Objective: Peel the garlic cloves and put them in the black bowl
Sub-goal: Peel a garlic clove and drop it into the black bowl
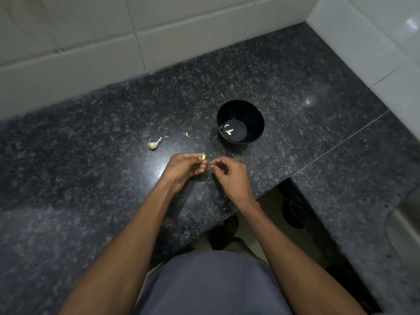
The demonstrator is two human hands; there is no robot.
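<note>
Above the dark granite counter [91, 178], the left hand [184, 169] pinches a garlic clove [203, 157] between thumb and curled fingers. Just beside it, the right hand [229, 176] has its fingers curled, with the tips pinched together at the clove's skin. Beyond the hands, the black bowl [256, 130] stands upright and contains peeled cloves [228, 130]. Left of the bowl lie a skin scrap [188, 135] and a garlic remnant [154, 144].

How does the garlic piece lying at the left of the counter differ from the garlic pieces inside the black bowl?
The garlic piece on the counter lies alone and keeps a stalk; the pieces in the black bowl are several, without stalks. The first looks rounder, the others slim and curved. All are pale.
</note>
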